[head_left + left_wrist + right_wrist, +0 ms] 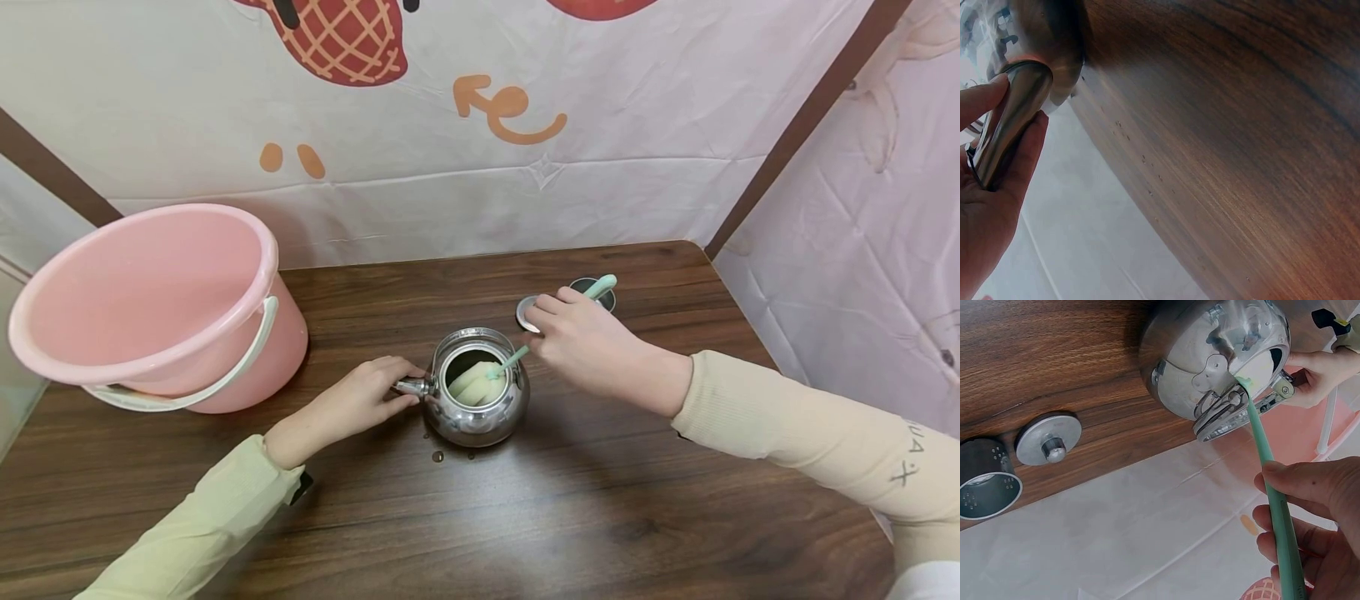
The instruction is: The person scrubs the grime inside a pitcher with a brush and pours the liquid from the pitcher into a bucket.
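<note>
A shiny metal teapot [480, 429] stands on the table with its top uncovered and its bail handle folded back. My left hand [367, 396] grips its spout [1016, 119], thumb on one side and fingers on the other. My right hand [581, 342] holds the mint-green handle [1279, 525] of a sponge brush, which slants down into the teapot's mouth. The pale sponge head [480, 385] fills much of that opening; its lower part is hidden inside. Just behind my right hand lies the round metal lid [1047, 440] with a knob.
A perforated metal strainer cup [988, 487] lies by the lid. At the left stands a large pink bucket [292, 333] with a white handle. Small water drops [438, 457] dot the wooden table [600, 517] by the teapot. A printed cloth [420, 208] hangs behind the table.
</note>
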A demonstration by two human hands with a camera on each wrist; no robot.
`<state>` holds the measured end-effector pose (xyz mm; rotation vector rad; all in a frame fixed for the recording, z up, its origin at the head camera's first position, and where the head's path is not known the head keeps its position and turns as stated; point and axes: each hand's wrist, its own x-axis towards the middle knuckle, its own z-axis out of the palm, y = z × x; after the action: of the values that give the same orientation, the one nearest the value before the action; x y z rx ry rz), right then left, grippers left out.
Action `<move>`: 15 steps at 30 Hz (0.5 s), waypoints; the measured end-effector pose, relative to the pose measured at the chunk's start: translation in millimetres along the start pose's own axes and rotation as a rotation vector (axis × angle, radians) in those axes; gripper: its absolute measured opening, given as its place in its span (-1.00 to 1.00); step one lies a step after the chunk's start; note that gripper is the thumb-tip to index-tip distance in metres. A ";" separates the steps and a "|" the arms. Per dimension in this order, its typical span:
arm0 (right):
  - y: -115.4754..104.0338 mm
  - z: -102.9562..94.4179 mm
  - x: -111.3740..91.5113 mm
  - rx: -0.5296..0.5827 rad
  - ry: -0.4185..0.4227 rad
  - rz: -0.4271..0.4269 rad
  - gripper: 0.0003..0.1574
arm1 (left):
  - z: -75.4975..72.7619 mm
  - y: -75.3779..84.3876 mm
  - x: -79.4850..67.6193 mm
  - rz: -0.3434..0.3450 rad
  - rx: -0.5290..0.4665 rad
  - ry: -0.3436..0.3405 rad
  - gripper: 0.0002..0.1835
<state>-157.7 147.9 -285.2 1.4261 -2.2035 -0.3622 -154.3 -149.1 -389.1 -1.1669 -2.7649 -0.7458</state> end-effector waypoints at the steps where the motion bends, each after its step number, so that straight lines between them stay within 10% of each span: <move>1: 0.0 0.1 -0.1 -0.001 0.002 -0.001 -0.84 | 0.1 -0.1 -0.1 0.000 -0.001 -0.001 -0.73; 15: -2.5 2.4 1.0 -0.007 0.039 -0.006 -0.88 | 0.3 -1.4 0.1 0.002 -0.012 -0.002 -0.74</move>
<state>-157.4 145.8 -288.2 1.4247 -2.1660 -0.3408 -155.3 -149.8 -389.9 -1.1734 -2.7646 -0.7620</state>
